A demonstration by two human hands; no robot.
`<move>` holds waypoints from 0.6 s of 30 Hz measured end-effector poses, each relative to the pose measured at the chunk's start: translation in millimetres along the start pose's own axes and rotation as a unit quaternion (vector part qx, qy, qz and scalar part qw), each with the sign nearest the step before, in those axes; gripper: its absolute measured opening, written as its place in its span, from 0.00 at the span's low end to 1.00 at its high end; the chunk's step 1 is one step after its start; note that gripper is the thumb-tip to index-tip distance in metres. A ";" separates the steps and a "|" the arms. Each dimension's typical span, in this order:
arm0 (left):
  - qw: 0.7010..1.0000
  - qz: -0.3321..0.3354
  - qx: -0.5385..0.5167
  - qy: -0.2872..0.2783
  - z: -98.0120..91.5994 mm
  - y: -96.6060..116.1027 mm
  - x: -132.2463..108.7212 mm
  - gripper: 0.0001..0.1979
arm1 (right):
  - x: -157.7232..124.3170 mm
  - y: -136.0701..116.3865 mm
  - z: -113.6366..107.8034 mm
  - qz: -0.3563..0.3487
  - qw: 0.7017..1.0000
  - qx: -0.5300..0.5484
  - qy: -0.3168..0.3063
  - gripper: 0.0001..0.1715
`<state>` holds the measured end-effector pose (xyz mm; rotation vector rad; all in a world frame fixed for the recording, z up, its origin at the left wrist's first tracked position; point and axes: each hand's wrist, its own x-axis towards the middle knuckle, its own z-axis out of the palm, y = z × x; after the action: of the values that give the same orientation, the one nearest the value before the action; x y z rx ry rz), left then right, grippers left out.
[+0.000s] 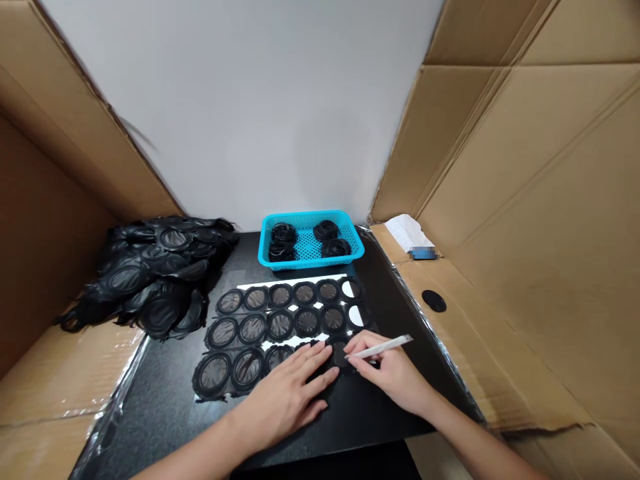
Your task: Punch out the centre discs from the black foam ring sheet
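Black ringed discs (281,324) lie in three rows across the lower centre of the frame, over a white sheet (356,316) on the black surface (165,403). The left forearm comes in from the bottom edge, left of centre, and the left hand (287,387) lies palm down over the front row, fingers pointing up and right. Its grip is spread, thumb apart from the fingers, pinching nothing. From the lower right, the other forearm slants up and left; the right hand (393,373) has bent fingers, its grip pinching a slim white tool (383,347) between thumb and fingers. The tool's lower end points left and down at a disc near the front row's right end; its other end rises to the right. Behind, at centre, a turquoise basket (311,265) holds four black bundles (283,233). A heap of black pieces (165,273) fills the middle left; a lone black disc (433,301) lies on cardboard (470,333) at right.
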<state>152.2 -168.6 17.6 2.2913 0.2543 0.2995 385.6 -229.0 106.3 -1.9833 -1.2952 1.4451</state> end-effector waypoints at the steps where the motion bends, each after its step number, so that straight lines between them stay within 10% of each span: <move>1: 1.000 0.000 0.000 -0.004 0.4 0.2 -2.1 0.29 | 0.5 -1.1 0.6 -0.016 0.999 -0.029 -0.004 0.10; 18: 1.000 0.002 -0.004 -0.008 2.6 1.2 -5.7 0.30 | 5.7 -4.3 5.5 -0.033 0.994 -0.101 -0.017 0.10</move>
<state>147.7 -172.7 16.0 2.2852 0.2396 0.2850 379.0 -223.2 104.0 -2.0270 -1.5621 1.3704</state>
